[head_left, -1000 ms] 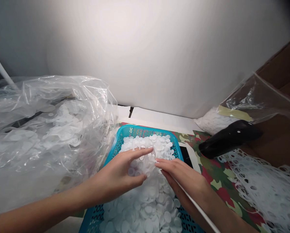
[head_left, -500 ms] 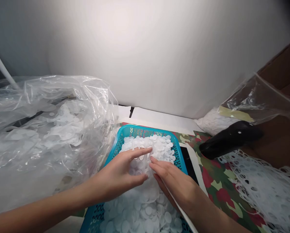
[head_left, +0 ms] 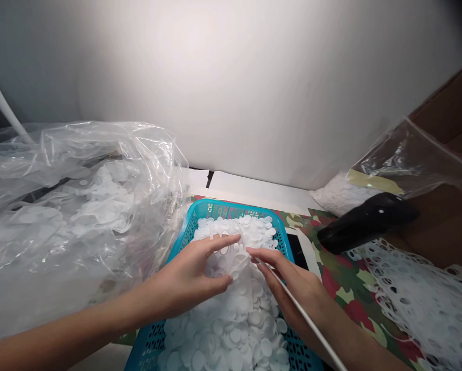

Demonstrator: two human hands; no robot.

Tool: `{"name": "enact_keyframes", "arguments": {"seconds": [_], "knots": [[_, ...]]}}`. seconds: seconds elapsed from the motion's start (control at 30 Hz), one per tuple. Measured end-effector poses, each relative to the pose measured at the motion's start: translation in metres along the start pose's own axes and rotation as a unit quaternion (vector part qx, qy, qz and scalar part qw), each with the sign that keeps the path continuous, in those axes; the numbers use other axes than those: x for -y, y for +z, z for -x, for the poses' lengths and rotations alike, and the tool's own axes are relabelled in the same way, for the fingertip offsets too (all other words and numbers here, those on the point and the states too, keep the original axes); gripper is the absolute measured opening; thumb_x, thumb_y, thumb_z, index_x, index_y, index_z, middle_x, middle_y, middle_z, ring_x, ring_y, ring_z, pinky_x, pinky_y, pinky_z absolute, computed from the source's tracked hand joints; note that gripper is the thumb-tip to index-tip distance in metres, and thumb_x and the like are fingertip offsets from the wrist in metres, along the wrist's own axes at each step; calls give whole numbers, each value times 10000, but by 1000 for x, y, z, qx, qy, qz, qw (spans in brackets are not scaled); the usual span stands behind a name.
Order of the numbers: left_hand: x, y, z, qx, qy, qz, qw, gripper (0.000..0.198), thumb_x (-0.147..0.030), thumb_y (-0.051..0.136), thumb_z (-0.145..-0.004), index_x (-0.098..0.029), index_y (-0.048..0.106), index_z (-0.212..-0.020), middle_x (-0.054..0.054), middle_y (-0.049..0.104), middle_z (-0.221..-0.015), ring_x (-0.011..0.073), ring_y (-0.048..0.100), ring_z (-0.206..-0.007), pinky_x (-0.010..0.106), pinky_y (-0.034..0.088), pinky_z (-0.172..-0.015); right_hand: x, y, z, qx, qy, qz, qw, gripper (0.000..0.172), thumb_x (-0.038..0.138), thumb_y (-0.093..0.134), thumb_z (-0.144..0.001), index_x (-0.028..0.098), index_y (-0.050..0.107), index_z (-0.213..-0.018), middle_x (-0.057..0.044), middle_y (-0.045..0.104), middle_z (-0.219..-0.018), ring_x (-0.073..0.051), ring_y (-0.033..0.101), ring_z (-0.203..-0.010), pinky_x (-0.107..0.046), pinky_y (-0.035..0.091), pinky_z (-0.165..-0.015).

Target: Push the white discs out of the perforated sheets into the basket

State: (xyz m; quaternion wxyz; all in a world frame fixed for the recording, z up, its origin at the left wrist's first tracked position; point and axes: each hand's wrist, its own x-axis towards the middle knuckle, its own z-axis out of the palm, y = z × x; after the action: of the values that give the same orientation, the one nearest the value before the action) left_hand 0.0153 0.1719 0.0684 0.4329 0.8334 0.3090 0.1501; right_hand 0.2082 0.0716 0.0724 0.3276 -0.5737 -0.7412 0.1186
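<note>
A teal plastic basket (head_left: 200,214) in front of me is heaped with small white round discs (head_left: 231,330). Both hands meet over the far part of the heap. My left hand (head_left: 192,273) curves over it, forefinger stretched out and thumb underneath, gripping a scrap of thin white punched sheet (head_left: 225,250). The fingertips of my right hand (head_left: 293,286) pinch the same scrap from the right. A thin white cord (head_left: 304,317) lies across my right hand and forearm.
A large crumpled clear plastic bag (head_left: 80,206) holding more white discs fills the left. A black handheld device (head_left: 366,219) lies at the right on a camouflage-patterned cloth (head_left: 343,288). White punched-out sheet (head_left: 420,299) and another clear bag (head_left: 409,159) sit at the far right. A white wall stands behind.
My right hand drew towards the left hand, then shifted a little right and turned so its fingertips pinch the scrap. The left hand has barely moved.
</note>
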Motion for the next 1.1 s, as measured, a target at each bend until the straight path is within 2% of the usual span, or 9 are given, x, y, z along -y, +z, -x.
{"name": "enact_keyframes", "arguments": {"seconds": [0.17, 0.37, 0.53, 0.67, 0.77, 0.87, 0.97, 1.03, 1.1], "knots": [[-1, 0, 0, 7, -8, 6, 1000, 616, -205, 602, -765, -311, 444, -1351, 7, 466, -1410, 234, 429, -1292, 431, 350, -1082, 3, -14, -5, 12, 83, 10, 996, 241, 249, 365, -969, 227, 531, -1142, -38, 708, -930, -165, 694, -894, -248, 570, -746], [1, 1, 4, 23, -26, 0, 999, 618, -252, 627, -769, -341, 432, -1349, -13, 453, -1416, 237, 414, -1296, 438, 332, -1091, -7, -29, -8, -6, 116, 100, 988, 246, 279, 368, -968, 226, 531, -1145, -48, 695, -1067, -169, 693, -919, -235, 550, -755], [-1, -1, 6, 21, -14, 18, 1000, 557, -324, 591, -835, -363, 399, -1356, -36, 436, -1425, 216, 394, -1309, 398, 326, -1100, -12, -33, -8, 91, 64, 118, 987, 302, 316, 382, -967, 217, 537, -1206, -65, 660, -1170, -195, 646, -1046, -295, 528, -861], [-9, -4, 5, 11, -8, 11, 1000, 536, -295, 532, -869, -337, 367, -1378, -17, 417, -1440, 217, 397, -1309, 397, 344, -1087, -9, -34, -7, 108, 92, 97, 985, 334, 405, 415, -958, 284, 514, -1253, -20, 646, -1206, -190, 640, -1057, -301, 528, -866], [-14, -3, 5, 3, 3, -5, 1000, 563, -210, 496, -858, -320, 346, -1389, 7, 413, -1441, 222, 421, -1292, 410, 392, -1049, -8, -36, -7, 108, 112, 88, 984, 306, 412, 417, -955, 323, 543, -1219, 11, 669, -1161, -190, 660, -1005, -299, 542, -810], [-13, -1, 5, -13, 33, -30, 999, 529, -155, 477, -845, -311, 407, -1346, 14, 449, -1410, 220, 418, -1295, 413, 409, -1034, -7, -37, -7, 97, 80, 71, 989, 247, 375, 455, -942, 307, 621, -1112, 0, 680, -1100, -195, 649, -992, -296, 525, -810], [-8, -4, 3, -20, 50, -86, 995, 473, -173, 471, -865, -328, 445, -1311, 20, 463, -1389, 232, 390, -1312, 435, 406, -1029, -4, -39, -9, 79, 52, 28, 995, 197, 310, 474, -939, 265, 656, -998, -18, 677, -992, -169, 645, -893, -260, 505, -752], [-4, -10, 1, -12, 51, -138, 989, 453, -207, 459, -890, -347, 435, -1320, 30, 439, -1397, 244, 414, -1290, 446, 418, -1010, -1, -41, -9, 72, 63, 0, 995, 171, 289, 489, -933, 248, 655, -928, -5, 669, -882, -142, 634, -766, -236, 483, -665], [-4, -19, 0, -30, 53, -202, 978, 410, -246, 447, -910, -342, 455, -1309, 49, 397, -1415, 261, 449, -1252, 456, 439, -974, 2, -42, -10, 65, 81, -22, 994, 147, 280, 515, -922, 238, 651, -884, 14, 660, -797, -123, 615, -684, -220, 460, -608]]}}
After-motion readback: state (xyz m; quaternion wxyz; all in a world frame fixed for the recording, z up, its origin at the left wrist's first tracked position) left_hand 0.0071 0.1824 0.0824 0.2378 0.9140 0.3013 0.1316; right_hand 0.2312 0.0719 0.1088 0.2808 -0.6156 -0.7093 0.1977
